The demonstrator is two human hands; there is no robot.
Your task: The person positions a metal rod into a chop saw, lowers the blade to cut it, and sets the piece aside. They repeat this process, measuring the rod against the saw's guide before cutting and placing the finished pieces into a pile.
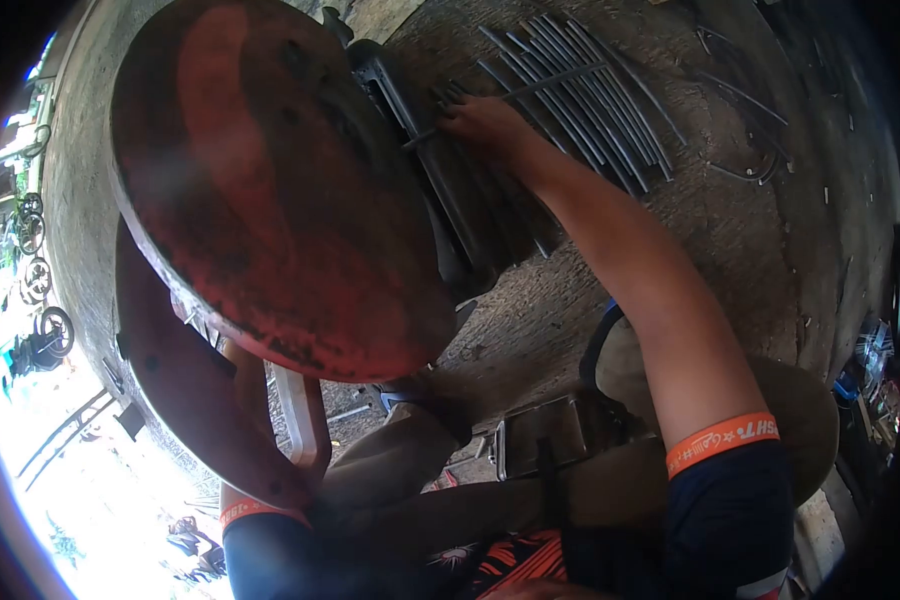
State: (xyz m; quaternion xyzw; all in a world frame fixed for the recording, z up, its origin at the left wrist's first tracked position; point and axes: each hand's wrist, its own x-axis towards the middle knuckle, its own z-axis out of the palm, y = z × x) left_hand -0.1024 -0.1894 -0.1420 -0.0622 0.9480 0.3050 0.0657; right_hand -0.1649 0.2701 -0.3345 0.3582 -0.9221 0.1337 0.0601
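A large round guard (280, 230), worn red and dark, fills the upper left close to the camera and belongs to a metal machine. Beside its right edge runs a dark metal frame with a long bar (435, 185). My right hand (482, 125) reaches past that frame, fingers curled at its far side; what they grip is too dark to make out. My left forearm (248, 385) goes up behind the guard and a curved dark red cover (175, 385), so the left hand itself is hidden.
Several thin metal rods (580, 90) lie side by side on the rough ground beyond my right hand. Bent rods (755, 165) lie farther right. A dark rectangular metal tray (545, 437) sits by my legs. Parked motorcycles (50, 335) stand outside at the left.
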